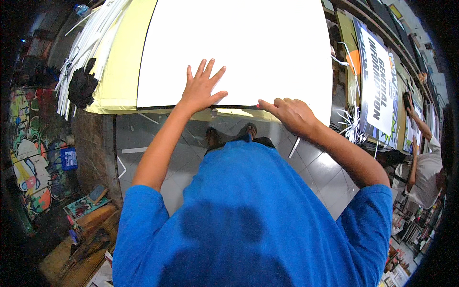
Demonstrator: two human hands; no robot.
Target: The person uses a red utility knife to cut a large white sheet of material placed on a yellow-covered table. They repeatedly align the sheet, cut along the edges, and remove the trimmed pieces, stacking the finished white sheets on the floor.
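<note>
A large white sheet or board (244,43) with a dark edge lies on a yellow-covered table (125,57). Its near side runs along the table's front, and on the right it reaches past the dark edging. Flat on the white surface near that front edge rests my left hand (203,88), fingers spread. My right hand (292,115) is at the near edge, to the right, with its fingers curled and the index finger pointing left along the edge. A small reddish bit shows at its fingertip; what the fingers hold is mostly hidden.
Long white strips (98,36) and a crumpled black cloth (83,85) lie at the table's left end. Strip offcuts (135,150) litter the tiled floor. Printed boards (377,81) lean at the right, where another person (425,165) works. A blue container (68,159) is at far left.
</note>
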